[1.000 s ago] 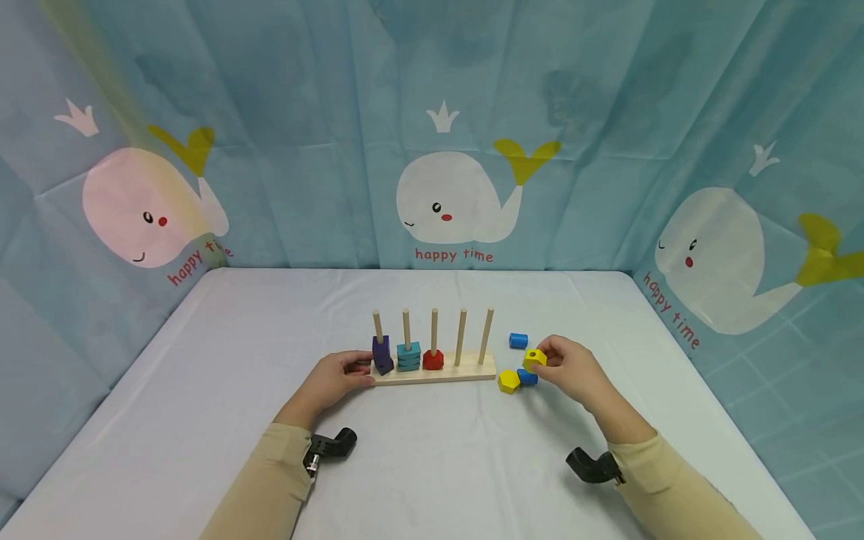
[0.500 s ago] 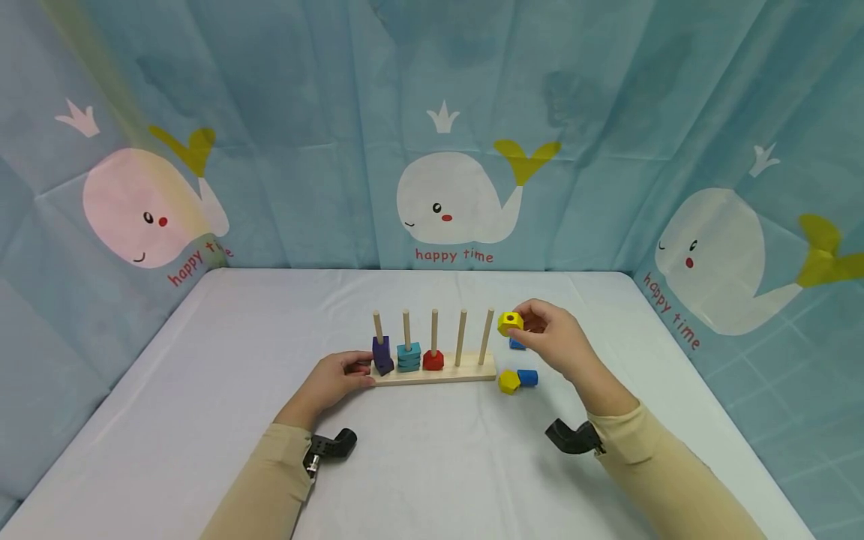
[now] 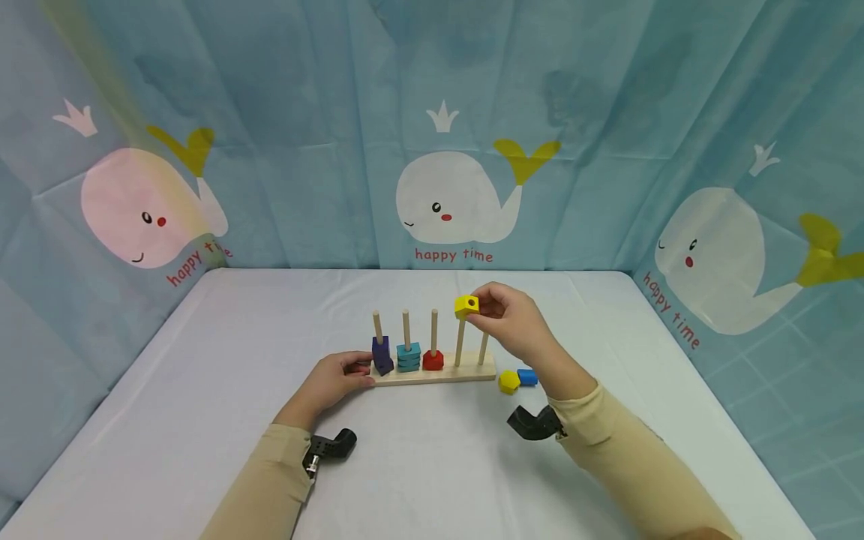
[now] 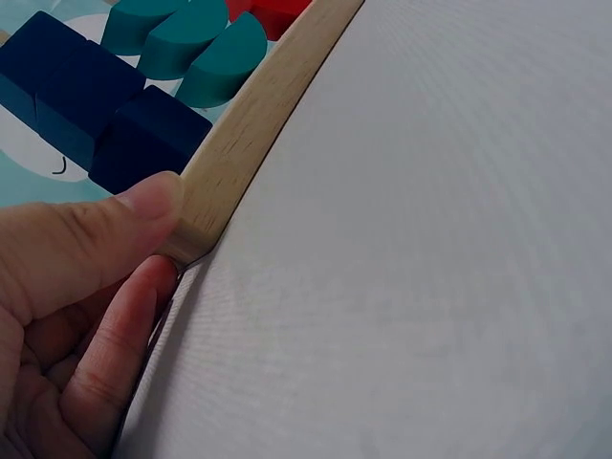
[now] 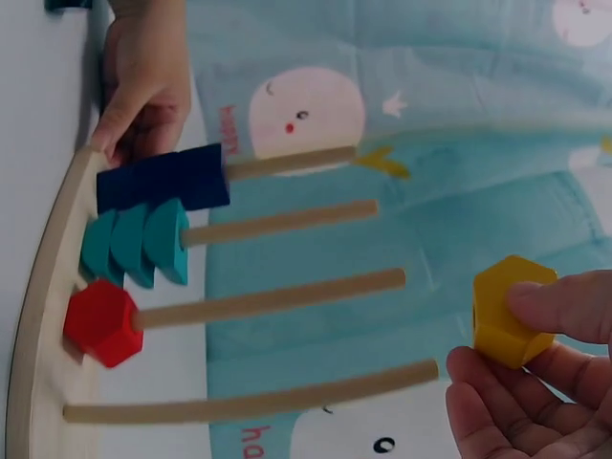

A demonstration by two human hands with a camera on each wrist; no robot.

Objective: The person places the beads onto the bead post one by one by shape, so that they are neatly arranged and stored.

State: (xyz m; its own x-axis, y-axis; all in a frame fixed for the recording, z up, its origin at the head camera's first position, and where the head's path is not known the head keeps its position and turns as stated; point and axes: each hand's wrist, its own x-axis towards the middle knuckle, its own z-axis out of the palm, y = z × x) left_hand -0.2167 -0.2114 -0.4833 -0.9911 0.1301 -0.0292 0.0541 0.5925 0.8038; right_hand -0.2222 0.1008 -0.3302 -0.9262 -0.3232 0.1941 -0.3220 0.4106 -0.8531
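Note:
My left hand (image 3: 333,377) holds the left end of a wooden peg board (image 3: 479,371), thumb against its side in the left wrist view. Purple blocks (image 3: 381,354) are stacked on the first peg, teal half-round blocks (image 3: 408,358) on the second, and a red block (image 3: 433,361) on the third. The last two pegs are bare. Between thumb and fingers, my right hand (image 3: 509,319) pinches a yellow block (image 3: 466,306) with a hole, by the top of the fourth peg (image 3: 460,345). In the right wrist view, the yellow block (image 5: 513,306) is apart from the peg tips.
On the white table (image 3: 418,465), right of the board, lie another yellow block (image 3: 509,382) and a blue block (image 3: 528,377), touching each other. The right hand and forearm hide the area behind them. A whale-print curtain (image 3: 304,195) stands behind the table.
My right hand has lifted the yellow block off the table's right side and carried it up and left to the fourth peg's top. The left hand has stayed at the board's end.

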